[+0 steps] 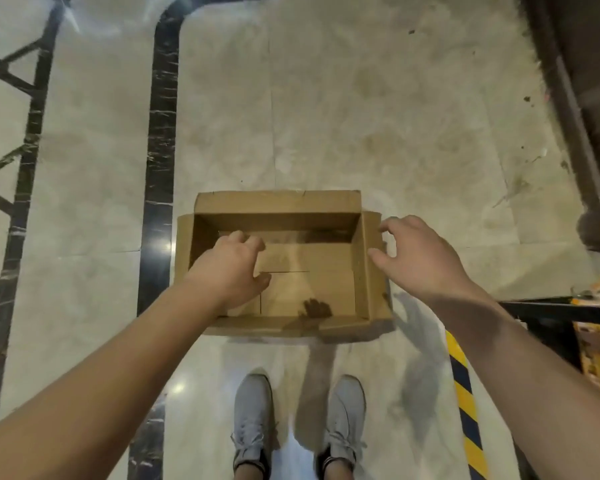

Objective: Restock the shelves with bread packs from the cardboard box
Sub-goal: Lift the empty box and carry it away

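Left hand (234, 268): fingers loosely curled, holding nothing, over the cardboard box (278, 202).
Box: on the floor, bottom bare where visible; no bread packs seen.
Right hand (420, 254): fingers spread, empty, at the right flap (374, 268); a one-sided pull could tear it.
Shelf (561, 304): cropped, orange packs (594, 355) indistinct.

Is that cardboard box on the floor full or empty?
Empty: the cardboard box is open on top and only its bare brown bottom shows, with no bread packs inside.
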A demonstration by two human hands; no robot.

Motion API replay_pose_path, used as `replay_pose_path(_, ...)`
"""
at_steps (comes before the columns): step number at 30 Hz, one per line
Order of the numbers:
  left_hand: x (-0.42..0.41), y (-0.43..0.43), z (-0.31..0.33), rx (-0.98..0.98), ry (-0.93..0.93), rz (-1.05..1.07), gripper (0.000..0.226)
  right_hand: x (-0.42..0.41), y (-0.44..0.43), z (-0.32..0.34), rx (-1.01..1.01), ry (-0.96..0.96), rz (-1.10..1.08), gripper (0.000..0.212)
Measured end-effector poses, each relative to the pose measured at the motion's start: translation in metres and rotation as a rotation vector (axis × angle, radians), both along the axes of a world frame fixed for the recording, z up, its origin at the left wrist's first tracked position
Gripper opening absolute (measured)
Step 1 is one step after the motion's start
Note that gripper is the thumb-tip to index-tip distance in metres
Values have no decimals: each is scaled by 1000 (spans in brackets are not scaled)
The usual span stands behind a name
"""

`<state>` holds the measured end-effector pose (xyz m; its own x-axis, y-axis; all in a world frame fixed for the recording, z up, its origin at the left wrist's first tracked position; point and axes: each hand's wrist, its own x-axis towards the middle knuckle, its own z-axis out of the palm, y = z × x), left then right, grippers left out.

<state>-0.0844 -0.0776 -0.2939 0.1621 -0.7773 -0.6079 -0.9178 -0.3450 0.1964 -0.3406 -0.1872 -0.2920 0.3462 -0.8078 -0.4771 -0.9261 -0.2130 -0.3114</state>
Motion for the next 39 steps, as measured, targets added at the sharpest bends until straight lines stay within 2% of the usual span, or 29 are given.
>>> replay_pose_path(6, 15, 12, -97, 79, -14, 14, 62, 9, 9, -101, 82, 75, 5, 52)
replay_pose_path(11, 37, 26, -144, 136, -40, 76, 66, 8, 12, -151, 123, 138, -8, 58)
replay_pose_path(18, 74, 48, -178, 39, 4, 371, 80, 5, 7, -185, 199, 191, -187, 62)
replay_pose_path(20, 86, 56, -188, -7, -36, 488, 83, 4, 6, -194, 234, 199, -235, 64)
replay_pose_path(23, 105, 68, -207, 22, -109, 592, 90, 4, 2, -211, 260, 200, -287, 66)
replay_pose_path(28, 121, 81, -242, 108, 81, 929, 70, -3, -7, -243, 306, 192, -392, 70)
replay_pose_path(33, 127, 101, -260, 141, 205, 1019, 50, -10, 2, -264, 428, 154, -440, 69)
replay_pose_path(39, 128, 104, -249, 116, 253, 1104, 41, -9, 7, -245, 387, 35, -476, 53)
